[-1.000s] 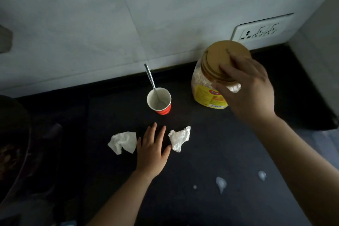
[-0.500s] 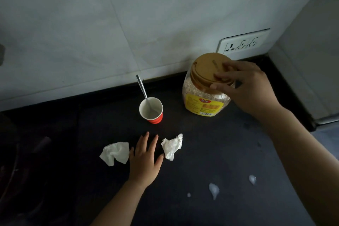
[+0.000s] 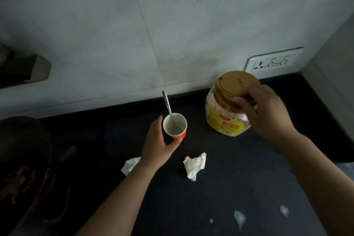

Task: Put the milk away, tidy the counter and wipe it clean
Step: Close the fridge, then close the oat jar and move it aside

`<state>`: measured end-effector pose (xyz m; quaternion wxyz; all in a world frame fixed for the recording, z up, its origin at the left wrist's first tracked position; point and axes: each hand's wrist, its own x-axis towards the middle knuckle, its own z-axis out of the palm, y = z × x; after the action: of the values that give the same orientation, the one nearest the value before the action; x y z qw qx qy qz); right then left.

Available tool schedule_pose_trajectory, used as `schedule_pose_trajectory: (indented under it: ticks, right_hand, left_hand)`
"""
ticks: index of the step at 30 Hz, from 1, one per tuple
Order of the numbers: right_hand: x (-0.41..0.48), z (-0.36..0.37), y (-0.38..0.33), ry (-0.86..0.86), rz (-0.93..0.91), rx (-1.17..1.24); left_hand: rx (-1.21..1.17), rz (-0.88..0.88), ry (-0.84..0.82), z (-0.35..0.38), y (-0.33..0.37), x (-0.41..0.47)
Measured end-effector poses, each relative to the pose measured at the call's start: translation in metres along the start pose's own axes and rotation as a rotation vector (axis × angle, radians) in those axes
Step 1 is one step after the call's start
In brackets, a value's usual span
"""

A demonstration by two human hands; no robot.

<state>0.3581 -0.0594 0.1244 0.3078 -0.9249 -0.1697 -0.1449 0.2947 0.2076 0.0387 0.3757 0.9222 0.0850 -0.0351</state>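
A red paper cup [image 3: 177, 130] with a white inside and a metal spoon [image 3: 168, 107] in it stands on the black counter [image 3: 220, 188]. My left hand [image 3: 159, 144] curls round the cup's left and lower side, thumb under its base. My right hand [image 3: 268, 113] grips the brown lid [image 3: 232, 88] of a clear oats jar [image 3: 224, 122] with a yellow label. Two crumpled white tissues lie near the cup: one [image 3: 195, 165] to the right of my left wrist, the other [image 3: 130, 165] partly hidden behind it. White milk drops [image 3: 239, 218] lie near the front right.
A white tiled wall runs behind the counter, with a socket plate [image 3: 272, 62] above the jar. A dark pan or bowl [image 3: 24, 168] fills the left side. A side wall closes the counter's right end.
My left hand left its flat rest between the tissues and moved forward to take the cup. My right hand stays on the jar lid, now more from the right side.
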Motion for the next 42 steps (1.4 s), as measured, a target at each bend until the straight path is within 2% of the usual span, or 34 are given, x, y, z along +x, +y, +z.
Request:
schedule_pose_trajectory:
  ticks: [5, 8, 11, 15, 19, 23, 28, 34, 42]
  right_hand:
    - [0.002, -0.005, -0.002, -0.031, 0.026, -0.053]
    - [0.002, -0.002, -0.001, -0.075, 0.039, 0.0]
    - [0.0, 0.003, -0.001, -0.074, 0.061, 0.068]
    - [0.003, 0.014, -0.008, 0.027, 0.091, 0.079]
    - [0.003, 0.013, -0.014, -0.036, 0.139, 0.154]
    - [-0.003, 0.0, -0.025, -0.024, 0.156, 0.138]
    - [-0.022, -0.022, -0.046, 0.103, 0.383, 0.289]
    - [-0.083, -0.057, -0.106, 0.098, 0.302, 0.274]
    - [-0.195, -0.08, -0.159, 0.23, 0.442, 0.253]
  left_hand:
    - [-0.064, -0.038, -0.082, 0.004, 0.006, 0.033]
    - [-0.078, -0.025, -0.12, 0.014, 0.001, 0.041]
    - [-0.083, 0.013, -0.108, 0.023, -0.005, 0.041]
    - [-0.151, -0.003, -0.087, 0.02, -0.007, 0.042]
    - [-0.174, 0.023, -0.041, 0.006, 0.002, 0.031]
    - [-0.299, 0.039, 0.006, -0.015, 0.02, 0.0]
    - [-0.348, 0.074, 0.041, -0.039, 0.032, -0.053]
    - [-0.414, 0.127, -0.026, -0.059, 0.04, -0.121]
    - [-0.476, 0.152, -0.2, -0.057, 0.032, -0.198]
